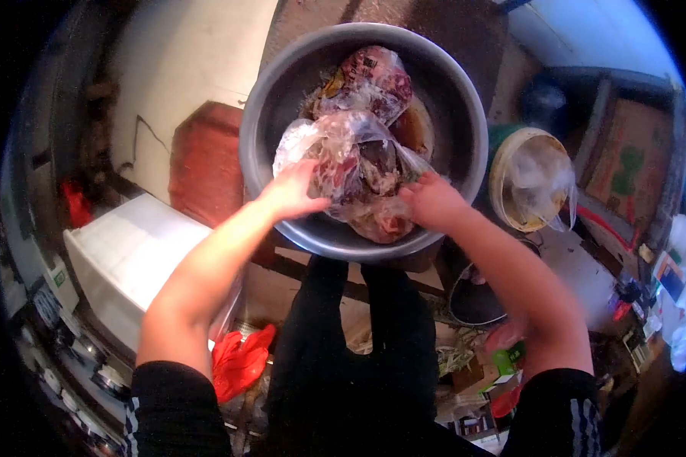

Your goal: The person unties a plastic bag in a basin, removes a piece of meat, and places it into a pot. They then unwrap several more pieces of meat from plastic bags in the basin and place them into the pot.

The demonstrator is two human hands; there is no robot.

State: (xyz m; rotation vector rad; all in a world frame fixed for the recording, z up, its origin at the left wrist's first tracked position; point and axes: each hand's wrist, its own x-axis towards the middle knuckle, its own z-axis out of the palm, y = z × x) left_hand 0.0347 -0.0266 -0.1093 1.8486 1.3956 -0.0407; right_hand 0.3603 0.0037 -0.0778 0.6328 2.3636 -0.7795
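A clear plastic bag of raw meat (339,164) lies in a large metal basin (255,152), its film pulled loose around dark red and pale pieces. On the near left side of this bag, my left hand (291,192) grips the film, with the thumb towards me and the fingertips partly hidden. My right hand (433,201) is closed, pinching a stretched edge of the same bag on the right. Behind it in the basin sits a second wrapped bundle of meat (373,72) with dark print on its plastic. Brownish liquid shows on the basin floor beside the bundles.
A bucket (503,179) with crumpled clear plastic in it stands right of the basin. Below it is a dark round pan (472,297). On the left are a white box (141,247), a reddish-brown board (209,164) and a red plastic bag (242,359).
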